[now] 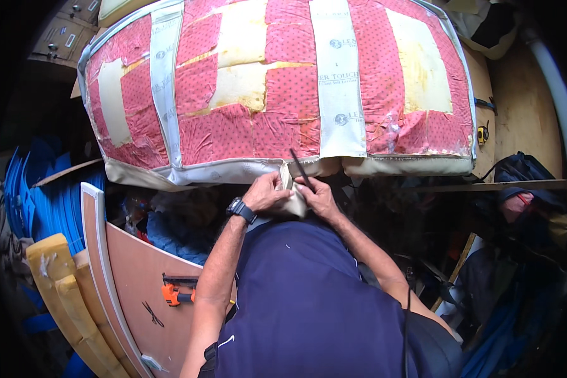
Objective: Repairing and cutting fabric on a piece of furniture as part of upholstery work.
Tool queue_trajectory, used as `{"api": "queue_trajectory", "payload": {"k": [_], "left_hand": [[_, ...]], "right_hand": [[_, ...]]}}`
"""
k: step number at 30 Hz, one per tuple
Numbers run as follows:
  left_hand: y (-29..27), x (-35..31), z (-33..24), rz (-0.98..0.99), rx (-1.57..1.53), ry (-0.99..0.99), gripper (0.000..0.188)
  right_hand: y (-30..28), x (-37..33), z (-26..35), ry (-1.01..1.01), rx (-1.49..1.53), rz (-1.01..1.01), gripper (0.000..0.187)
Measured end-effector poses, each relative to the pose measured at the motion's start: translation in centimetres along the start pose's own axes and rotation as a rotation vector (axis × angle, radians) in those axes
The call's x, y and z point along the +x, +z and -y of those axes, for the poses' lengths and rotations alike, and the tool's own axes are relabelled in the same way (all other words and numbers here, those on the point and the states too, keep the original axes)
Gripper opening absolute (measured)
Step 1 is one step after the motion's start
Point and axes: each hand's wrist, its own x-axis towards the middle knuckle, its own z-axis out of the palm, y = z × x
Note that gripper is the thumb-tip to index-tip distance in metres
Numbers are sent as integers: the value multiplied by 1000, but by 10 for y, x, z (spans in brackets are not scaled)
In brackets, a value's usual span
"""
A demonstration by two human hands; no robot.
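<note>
Ahead of me lies a large cushion (291,88), its upturned face covered in pink patterned cloth with bare cream foam patches. White lengthwise strips (340,94) cross it, and a cream leatherette cover (409,166) edges its near side. At the middle of that edge, my left hand (263,193) pinches a loose flap of cream leatherette (294,205). My right hand (322,200) is closed around a slim dark tool (302,169), whose tip points up toward the cushion; its exact kind is unclear. The right fingers also sit against the flap.
To my left, a white-edged brown board (154,264) carries an orange staple gun (172,293) and dark scissors (152,314). Beyond it are yellow foam pieces (75,302) and blue sheets (60,201). A tape measure (482,135) lies right of the cushion.
</note>
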Motion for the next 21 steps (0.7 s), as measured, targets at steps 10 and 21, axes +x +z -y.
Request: {"api": "queue_trajectory", "payload": {"k": [10, 21], "left_hand": [[-29, -25, 11, 313, -276, 43, 35], [-56, 30, -2, 379, 40, 246, 26]], "right_hand": [[43, -16, -3, 108, 183, -90, 24], [96, -49, -13, 192, 294, -224, 24]]}}
